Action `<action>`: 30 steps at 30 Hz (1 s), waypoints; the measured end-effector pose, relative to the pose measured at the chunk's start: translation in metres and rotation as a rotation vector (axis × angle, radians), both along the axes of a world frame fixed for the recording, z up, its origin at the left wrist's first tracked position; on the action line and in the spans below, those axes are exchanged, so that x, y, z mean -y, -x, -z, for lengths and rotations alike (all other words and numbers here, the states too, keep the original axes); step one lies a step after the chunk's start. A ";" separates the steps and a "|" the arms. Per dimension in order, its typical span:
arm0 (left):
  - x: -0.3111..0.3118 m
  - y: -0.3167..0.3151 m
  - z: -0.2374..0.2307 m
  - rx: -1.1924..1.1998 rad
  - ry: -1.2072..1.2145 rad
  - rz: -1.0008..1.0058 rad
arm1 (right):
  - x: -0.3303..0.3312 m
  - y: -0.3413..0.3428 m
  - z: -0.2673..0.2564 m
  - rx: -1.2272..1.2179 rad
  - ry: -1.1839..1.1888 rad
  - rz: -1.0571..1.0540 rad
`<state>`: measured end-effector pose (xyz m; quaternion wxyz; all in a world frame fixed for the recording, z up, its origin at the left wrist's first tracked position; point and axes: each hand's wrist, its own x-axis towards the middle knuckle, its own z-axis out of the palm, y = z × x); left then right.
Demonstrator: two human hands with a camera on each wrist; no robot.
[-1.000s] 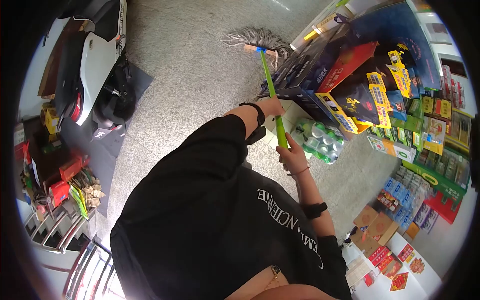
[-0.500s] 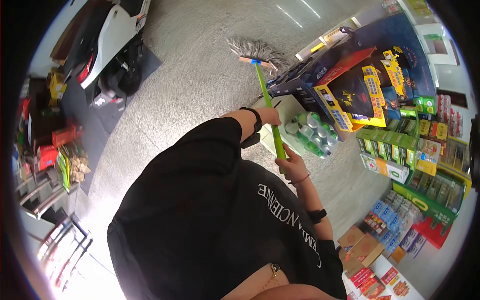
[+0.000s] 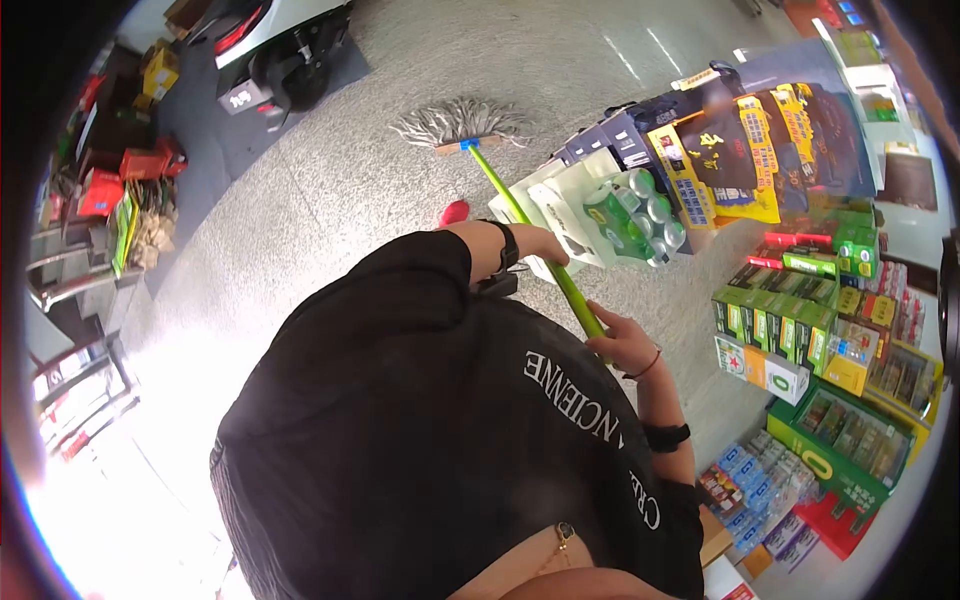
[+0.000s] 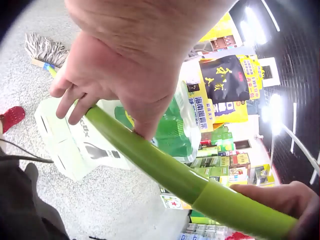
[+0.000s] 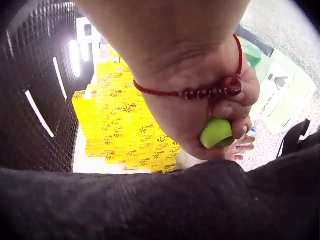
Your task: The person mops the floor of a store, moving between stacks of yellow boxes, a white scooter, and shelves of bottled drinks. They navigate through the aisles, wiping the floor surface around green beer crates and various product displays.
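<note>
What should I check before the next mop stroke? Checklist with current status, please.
1. Left hand gripping the green mop handle: ok.
2. Right hand holding the handle near its upper end: ok.
3. Mop head down, strands spread on the floor: ok.
4. Red shoe apart from the mop head: ok, floor shows between them.
5. Handle not touching the white carton: cannot tell; it crosses in front of it in the head view.
6. Floor dry underfoot: cannot tell from these views.
</note>
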<state>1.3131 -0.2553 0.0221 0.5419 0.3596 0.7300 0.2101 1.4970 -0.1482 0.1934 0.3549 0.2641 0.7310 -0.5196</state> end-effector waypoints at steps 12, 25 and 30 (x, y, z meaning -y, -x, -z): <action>0.062 -0.007 0.079 0.173 0.238 -0.199 | 0.022 -0.017 -0.016 0.013 0.004 -0.229; 0.157 0.134 0.129 -0.456 0.050 -0.096 | 0.149 0.158 0.004 -0.007 -0.066 -0.434; 0.197 0.176 0.105 -0.472 0.247 -0.090 | 0.170 0.193 0.056 -0.075 0.016 -0.395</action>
